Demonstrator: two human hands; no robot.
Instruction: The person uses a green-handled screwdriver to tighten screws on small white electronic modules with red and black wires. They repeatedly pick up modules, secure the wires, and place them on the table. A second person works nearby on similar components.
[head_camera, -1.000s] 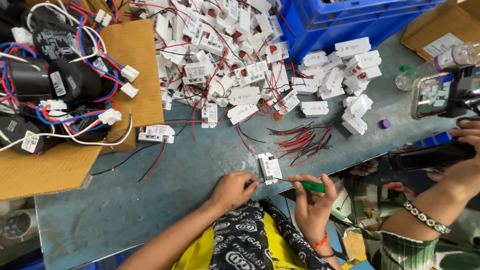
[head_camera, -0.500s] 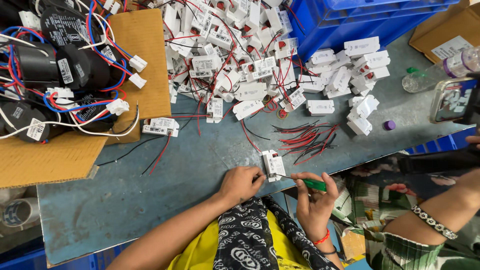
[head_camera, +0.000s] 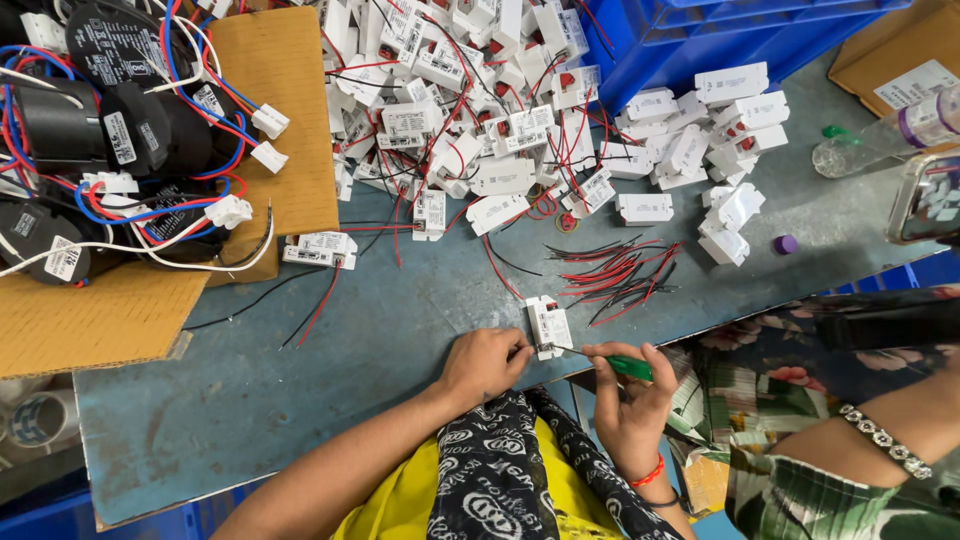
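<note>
White module (head_camera: 549, 326) on scuffed blue-grey bench (head_camera: 300, 400), pinched by left hand (head_camera: 483, 362); right hand (head_camera: 628, 395) grips green screwdriver (head_camera: 627, 366).

Electronics assembly workshop: heaped white modules (head_camera: 470, 110), loose wires (head_camera: 615, 275), worn workbench (head_camera: 300, 390)

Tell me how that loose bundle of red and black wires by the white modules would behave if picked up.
The wire bundle would probably flop and splay: the strands are thin, curved and untied. It looks light for its spread. Stray ends lying near the white module at the left hand could snag it.
</note>
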